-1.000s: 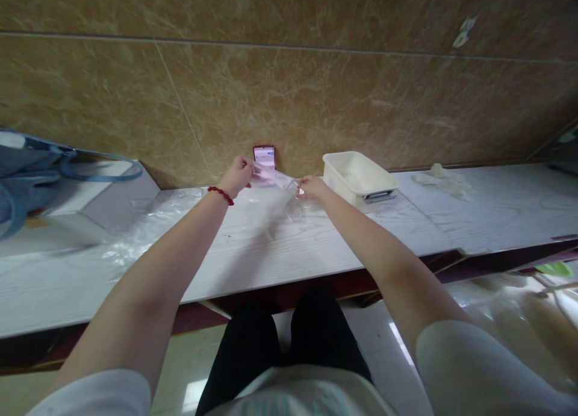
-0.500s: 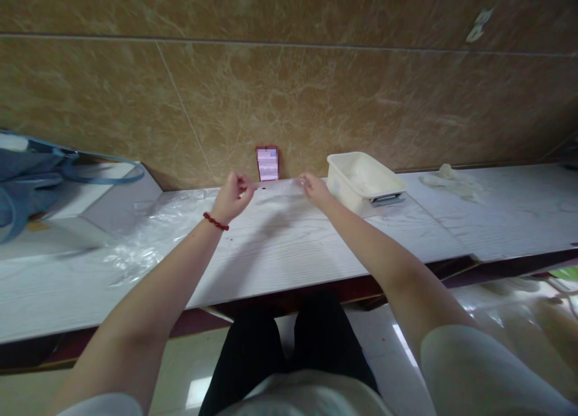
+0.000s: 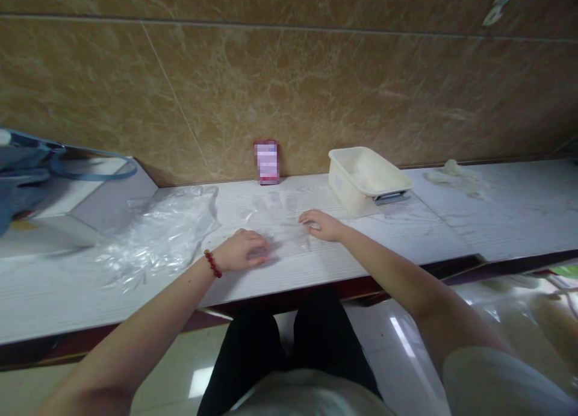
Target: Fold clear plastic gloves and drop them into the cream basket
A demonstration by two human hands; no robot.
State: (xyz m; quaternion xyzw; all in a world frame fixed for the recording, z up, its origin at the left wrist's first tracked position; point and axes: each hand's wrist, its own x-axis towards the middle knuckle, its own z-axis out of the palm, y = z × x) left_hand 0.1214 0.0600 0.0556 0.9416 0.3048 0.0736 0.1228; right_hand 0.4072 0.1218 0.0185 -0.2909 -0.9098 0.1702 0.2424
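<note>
A clear plastic glove [image 3: 275, 214] lies flat on the white tabletop [image 3: 406, 235], its fingers pointing toward the wall. My left hand [image 3: 244, 250], with a red bead bracelet on the wrist, rests curled on the table and pinches the glove's near left edge. My right hand [image 3: 321, 225] pinches the glove's right edge, fingers pressed together. Both hands are low on the table surface, about a hand's width apart.
A heap of clear plastic gloves [image 3: 158, 235] lies left of my hands. A phone [image 3: 266, 162] leans on the tiled wall. A white tub [image 3: 368, 175] sits on a scale at the right, crumpled plastic [image 3: 456, 175] beyond. A blue bag [image 3: 27, 169] and white box [image 3: 94, 193] stand far left.
Both hands have come down and toward me from near the wall, bringing the stretched glove from the air onto the tabletop, where it now lies flat.
</note>
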